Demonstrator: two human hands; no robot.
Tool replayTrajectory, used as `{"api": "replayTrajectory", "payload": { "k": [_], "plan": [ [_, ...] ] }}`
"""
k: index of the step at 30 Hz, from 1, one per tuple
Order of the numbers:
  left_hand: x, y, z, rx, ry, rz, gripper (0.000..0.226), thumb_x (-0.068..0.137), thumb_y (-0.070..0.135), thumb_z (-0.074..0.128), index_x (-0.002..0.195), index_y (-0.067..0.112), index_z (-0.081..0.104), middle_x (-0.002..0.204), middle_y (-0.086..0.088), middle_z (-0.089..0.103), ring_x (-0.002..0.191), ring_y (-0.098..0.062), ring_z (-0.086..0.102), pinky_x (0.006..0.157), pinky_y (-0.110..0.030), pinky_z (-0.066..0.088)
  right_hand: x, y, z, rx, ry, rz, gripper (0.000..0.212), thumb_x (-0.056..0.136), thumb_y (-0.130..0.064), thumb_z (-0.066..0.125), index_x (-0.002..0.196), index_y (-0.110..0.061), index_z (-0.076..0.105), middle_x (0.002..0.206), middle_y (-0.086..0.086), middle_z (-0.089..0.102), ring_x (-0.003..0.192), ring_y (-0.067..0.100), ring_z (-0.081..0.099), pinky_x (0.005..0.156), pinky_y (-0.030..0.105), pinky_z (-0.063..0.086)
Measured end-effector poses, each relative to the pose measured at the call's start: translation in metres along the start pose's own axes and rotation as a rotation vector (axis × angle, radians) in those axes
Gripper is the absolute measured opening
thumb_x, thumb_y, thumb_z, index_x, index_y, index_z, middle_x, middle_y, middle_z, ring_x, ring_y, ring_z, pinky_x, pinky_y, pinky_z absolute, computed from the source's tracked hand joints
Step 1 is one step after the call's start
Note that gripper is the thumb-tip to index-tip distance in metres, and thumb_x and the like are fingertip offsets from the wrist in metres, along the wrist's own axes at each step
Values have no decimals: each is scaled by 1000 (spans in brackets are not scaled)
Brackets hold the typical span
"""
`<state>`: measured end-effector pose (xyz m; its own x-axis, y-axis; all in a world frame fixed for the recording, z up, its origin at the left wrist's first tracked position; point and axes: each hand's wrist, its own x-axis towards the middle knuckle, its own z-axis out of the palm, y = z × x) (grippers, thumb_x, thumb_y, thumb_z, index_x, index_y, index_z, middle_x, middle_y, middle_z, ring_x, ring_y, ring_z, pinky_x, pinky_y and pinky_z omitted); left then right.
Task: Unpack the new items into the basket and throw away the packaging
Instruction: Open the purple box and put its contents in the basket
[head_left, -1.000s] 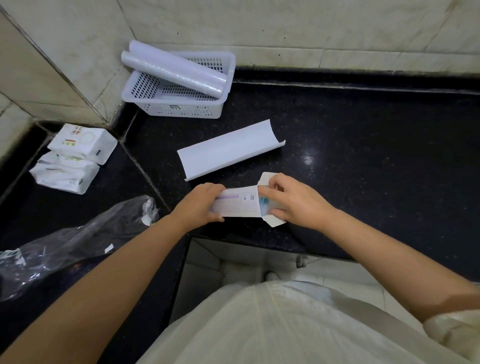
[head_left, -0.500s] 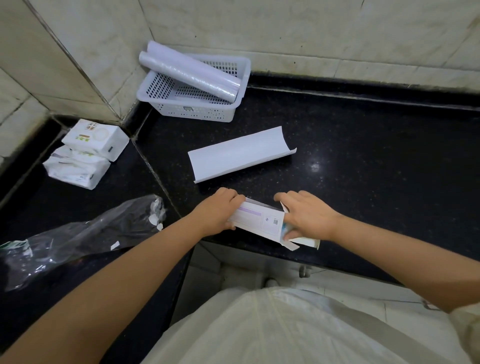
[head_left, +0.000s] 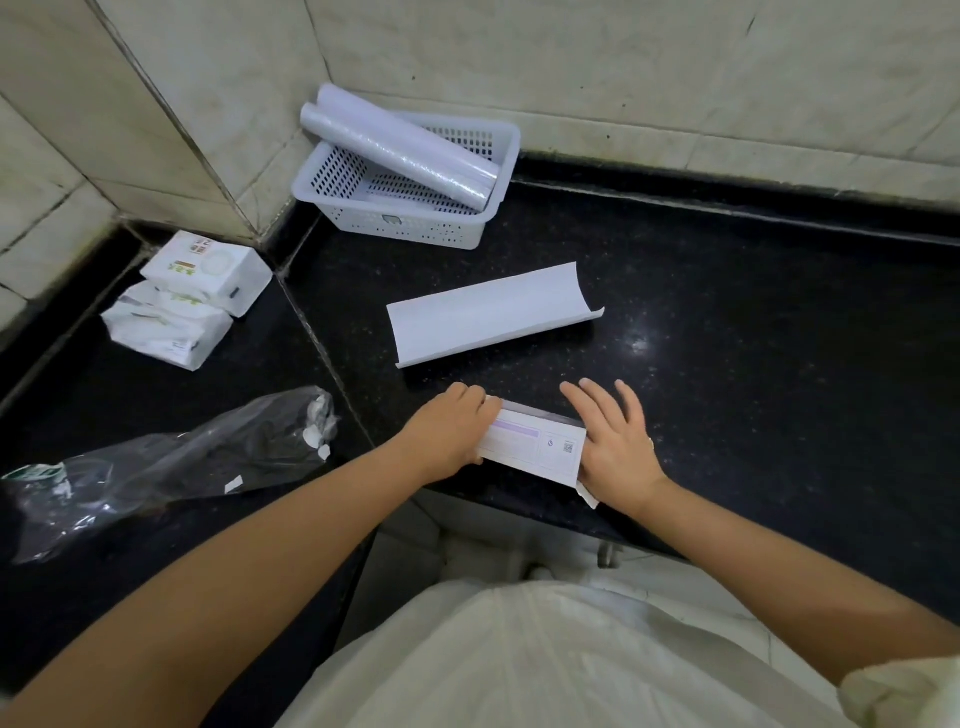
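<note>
A long white carton (head_left: 532, 446) with a purple stripe and a QR code lies flattened on the black counter (head_left: 753, 332) near its front edge. My left hand (head_left: 452, 428) grips the carton's left end. My right hand (head_left: 615, 444) lies flat on its right end, fingers spread, pressing it down. A white perforated basket (head_left: 415, 221) stands in the far corner, and two white rolls (head_left: 400, 145) wrapped in clear film rest slantwise across it. A curled white cardboard sheet (head_left: 491, 314) lies between the basket and my hands.
Two white tissue packs (head_left: 187, 299) are stacked on the lower counter at the left. A crumpled clear plastic bag (head_left: 171, 462) lies in front of them. Tiled walls close off the back and left. The counter's front edge runs just below my hands.
The carton has gone from held up between both hands to lying flat on the counter. My right hand let go of its end flap and opened flat on top of it.
</note>
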<state>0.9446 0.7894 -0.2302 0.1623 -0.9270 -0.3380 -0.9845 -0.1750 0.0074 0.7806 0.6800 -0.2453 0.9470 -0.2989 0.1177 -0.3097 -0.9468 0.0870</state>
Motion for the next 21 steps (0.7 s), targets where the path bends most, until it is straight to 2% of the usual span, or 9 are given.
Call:
{"api": "replayTrajectory", "payload": {
  "k": [2,7,11,14,16,18,20,21],
  "plan": [
    [2,1,-1,-7,0,-11,65,86,28,61,138,8,28,136,-10,38,124,-25,36,101,-33,41,1,2,-2,-18,-11,38,36,37,-16,88,71,-17,75,100,18,73,92,38,69,71,68,47],
    [5,-4,-5,-81,6,-74,66,85,33,63,137,11,29,134,-9,40,121,-24,38,95,-34,44,-6,19,-6,21,29,105,31,28,-3,87,52,-9,67,106,25,69,98,47,63,79,68,44],
    [6,-3,-5,-69,18,-69,66,86,33,61,137,10,29,133,-9,41,120,-24,39,93,-34,45,-27,39,-2,106,47,135,31,32,9,85,55,-1,66,106,35,64,97,55,60,74,62,50],
    [7,-1,-5,-60,28,-72,66,86,33,61,138,9,28,133,-10,41,120,-24,39,92,-33,45,-40,49,1,181,-6,115,36,34,12,84,65,5,68,95,34,67,80,50,67,58,50,59],
    [7,0,-5,-49,25,-64,66,86,33,60,138,8,27,133,-10,41,121,-25,39,93,-32,44,-49,50,3,244,-15,105,45,36,15,81,78,8,68,92,31,69,73,46,68,53,47,59],
    [7,0,-4,-34,21,-53,67,87,33,60,138,8,27,134,-10,41,122,-25,39,94,-32,44,-54,47,3,253,-63,103,59,42,7,81,99,5,65,103,26,68,86,43,67,67,46,57],
    [8,-1,-4,-23,28,-48,66,87,33,60,138,7,27,134,-10,42,121,-25,40,93,-32,44,-53,43,2,228,-196,131,71,62,-18,78,127,-8,49,131,14,52,115,34,52,91,41,44],
    [8,-1,-4,-16,32,-44,66,87,33,60,138,8,27,133,-10,42,121,-25,40,93,-31,44,-52,41,2,225,-287,154,74,70,-31,72,134,-15,39,139,7,43,123,28,43,97,37,36]
  ]
}}
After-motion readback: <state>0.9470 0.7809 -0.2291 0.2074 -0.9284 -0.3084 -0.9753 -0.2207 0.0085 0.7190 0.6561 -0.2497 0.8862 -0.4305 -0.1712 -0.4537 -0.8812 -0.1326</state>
